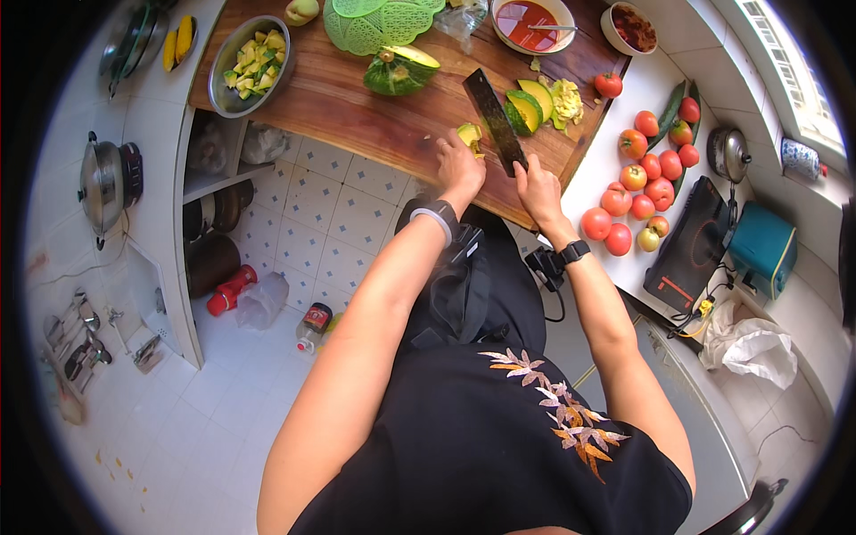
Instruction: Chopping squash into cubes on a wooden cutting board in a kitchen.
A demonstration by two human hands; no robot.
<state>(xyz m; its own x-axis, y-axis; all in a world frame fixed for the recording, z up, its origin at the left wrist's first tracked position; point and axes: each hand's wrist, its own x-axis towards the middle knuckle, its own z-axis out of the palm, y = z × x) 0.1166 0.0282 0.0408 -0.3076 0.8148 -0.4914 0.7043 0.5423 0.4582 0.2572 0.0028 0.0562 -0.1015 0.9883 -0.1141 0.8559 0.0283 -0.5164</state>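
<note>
My right hand (pixel 540 192) grips the handle of a dark-bladed cleaver (pixel 493 114), its blade slanting up and left over the wooden board (pixel 334 110). Under the fingers of my left hand (pixel 461 166) are cut pieces of green-skinned squash (pixel 470 135), just left of the blade. Right of the cleaver lie thick squash wedges (pixel 525 110) beside a heap of pale, seedy pulp (pixel 567 103). A larger cut squash piece (pixel 400 73) rests farther back. At the board's left end, a metal bowl (pixel 286 77) holds squash chunks (pixel 257 60).
A green plastic basket (pixel 374 27), a bowl of red liquid (pixel 496 23) with a spoon, and a smaller bowl (pixel 608 33) stand at the back. Several tomatoes (pixel 642 179) and cucumbers (pixel 669 115) lie right, near an induction cooker (pixel 692 247). Bottles (pixel 314 328) stand on the floor.
</note>
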